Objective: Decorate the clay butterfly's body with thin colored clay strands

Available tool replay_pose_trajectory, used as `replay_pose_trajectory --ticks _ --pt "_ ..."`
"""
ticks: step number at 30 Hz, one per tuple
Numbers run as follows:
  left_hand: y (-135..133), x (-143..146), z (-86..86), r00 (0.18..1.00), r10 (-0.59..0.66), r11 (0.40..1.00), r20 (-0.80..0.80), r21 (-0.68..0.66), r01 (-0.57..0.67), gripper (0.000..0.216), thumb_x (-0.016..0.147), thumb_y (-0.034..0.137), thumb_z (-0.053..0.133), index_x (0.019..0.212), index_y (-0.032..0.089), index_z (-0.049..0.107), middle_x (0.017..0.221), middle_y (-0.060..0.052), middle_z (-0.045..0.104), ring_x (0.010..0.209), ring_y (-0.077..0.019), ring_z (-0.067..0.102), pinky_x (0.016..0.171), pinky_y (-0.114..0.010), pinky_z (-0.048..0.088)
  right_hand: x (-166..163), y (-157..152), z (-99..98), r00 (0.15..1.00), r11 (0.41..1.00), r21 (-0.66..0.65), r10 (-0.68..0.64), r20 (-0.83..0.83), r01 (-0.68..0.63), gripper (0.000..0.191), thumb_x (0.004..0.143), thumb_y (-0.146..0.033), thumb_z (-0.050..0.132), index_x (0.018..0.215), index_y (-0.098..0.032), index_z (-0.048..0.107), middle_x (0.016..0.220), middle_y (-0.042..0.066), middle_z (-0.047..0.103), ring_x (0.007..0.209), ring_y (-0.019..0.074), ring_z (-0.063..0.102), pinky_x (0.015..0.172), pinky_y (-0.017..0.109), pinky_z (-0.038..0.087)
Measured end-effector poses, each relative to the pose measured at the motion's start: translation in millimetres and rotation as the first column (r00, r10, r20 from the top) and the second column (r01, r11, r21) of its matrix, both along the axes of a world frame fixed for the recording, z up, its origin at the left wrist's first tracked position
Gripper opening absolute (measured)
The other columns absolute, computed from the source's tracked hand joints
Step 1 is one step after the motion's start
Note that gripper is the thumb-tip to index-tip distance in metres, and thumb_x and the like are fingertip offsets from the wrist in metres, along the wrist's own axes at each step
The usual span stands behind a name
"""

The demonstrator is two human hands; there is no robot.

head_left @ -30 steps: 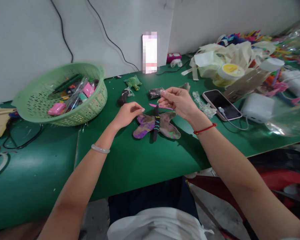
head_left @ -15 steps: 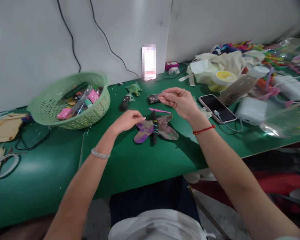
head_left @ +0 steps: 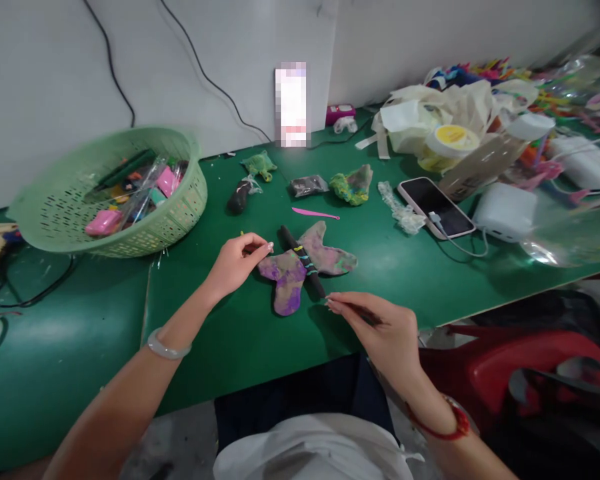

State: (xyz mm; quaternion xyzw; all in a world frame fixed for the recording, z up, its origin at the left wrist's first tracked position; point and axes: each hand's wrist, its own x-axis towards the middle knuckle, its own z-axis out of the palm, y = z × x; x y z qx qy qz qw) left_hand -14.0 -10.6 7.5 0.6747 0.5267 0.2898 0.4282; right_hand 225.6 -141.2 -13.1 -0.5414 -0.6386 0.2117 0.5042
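A clay butterfly [head_left: 303,267] with purple and mottled wings and a black striped body lies on the green table [head_left: 260,333]. My left hand [head_left: 237,260] is at the top of its left wing, fingertips pinched together on something small that I cannot make out. My right hand [head_left: 380,330] is close to me, at the lower end of the black body. Its thumb and forefinger are pinched on something thin and dark. A pink tool [head_left: 315,213] lies just beyond the butterfly.
A green basket [head_left: 180,200] of packets stands at the left. Small clay lumps [head_left: 353,185] and a dark packet [head_left: 307,185] lie behind the butterfly. A phone [head_left: 433,207], a white charger box [head_left: 505,212] and a tape roll [head_left: 450,137] are at the right. A red chair [head_left: 505,373] is below.
My right hand has come down from above the butterfly's far side to the near end of its body. The butterfly has turned a little. My left hand stays by the left wing.
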Motion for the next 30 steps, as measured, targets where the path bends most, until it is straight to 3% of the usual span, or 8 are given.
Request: replay_pose_trajectory --ticks 4,7,12,30 --pt "-2.4 0.1 -11.7 0.998 0.056 0.998 0.029 0.038 -0.057 0.028 0.084 0.048 0.067 0.083 0.020 0.069 0.084 -0.007 0.074 0.076 -0.0191 0.064 0.064 -0.030 0.047 -11.6 -7.5 -3.2 0.978 0.969 0.224 -0.142 0.155 0.105 0.019 0.085 -0.005 0.073 0.088 -0.024 0.077 0.081 0.001 0.078 0.067 0.0147 0.074 0.064 0.024 0.062" --pt "-3.9 1.6 -16.6 0.998 0.060 0.994 -0.020 0.091 -0.057 0.024 0.086 0.044 0.065 0.084 0.020 0.070 0.080 -0.005 0.072 0.067 -0.0160 0.059 0.060 -0.029 0.043 -15.6 -6.5 -3.7 0.938 0.951 0.292 -0.190 0.289 0.102 0.019 0.086 -0.005 0.073 0.089 -0.024 0.076 0.079 0.001 0.073 0.063 0.0125 0.068 0.059 0.025 0.058" --pt "-7.4 4.5 -16.6 0.997 0.056 0.990 -0.051 0.133 -0.049 0.020 0.087 0.039 0.065 0.083 0.020 0.071 0.080 -0.003 0.070 0.065 -0.0142 0.056 0.059 -0.028 0.043 -15.7 -2.5 -7.4 0.883 0.940 0.336 -0.209 0.421 0.063 0.017 0.088 -0.006 0.073 0.091 -0.023 0.074 0.078 0.001 0.071 0.064 0.0124 0.065 0.059 0.027 0.053" --pt "-8.1 6.2 -14.8 0.996 0.020 0.988 -0.092 0.153 -0.006 0.020 0.091 0.037 0.063 0.082 0.020 0.070 0.082 -0.003 0.071 0.064 -0.0137 0.055 0.060 -0.028 0.043 -17.9 3.8 -9.9 0.858 0.943 0.328 -0.214 0.467 0.057 0.014 0.086 -0.011 0.078 0.091 -0.023 0.074 0.080 0.002 0.072 0.068 0.0141 0.067 0.063 0.028 0.055"
